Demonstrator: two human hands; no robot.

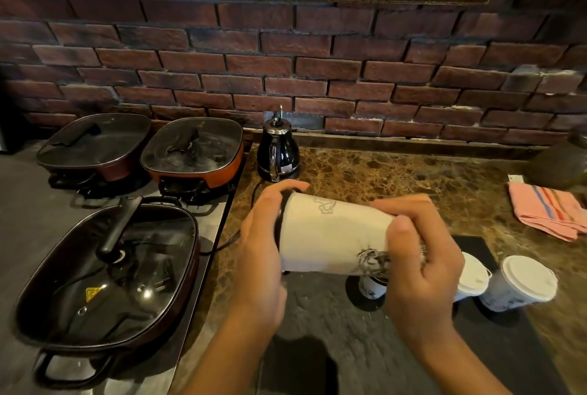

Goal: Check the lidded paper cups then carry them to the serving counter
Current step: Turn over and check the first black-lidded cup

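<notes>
Your left hand & right hand both grip one paper cup sideways above the table, fingers curled round lid end & base. Two lidded cups stand at right.

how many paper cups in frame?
4. One white paper cup sideways in both hands, two white-lidded cups standing right, one cup partly hidden below it.
</notes>
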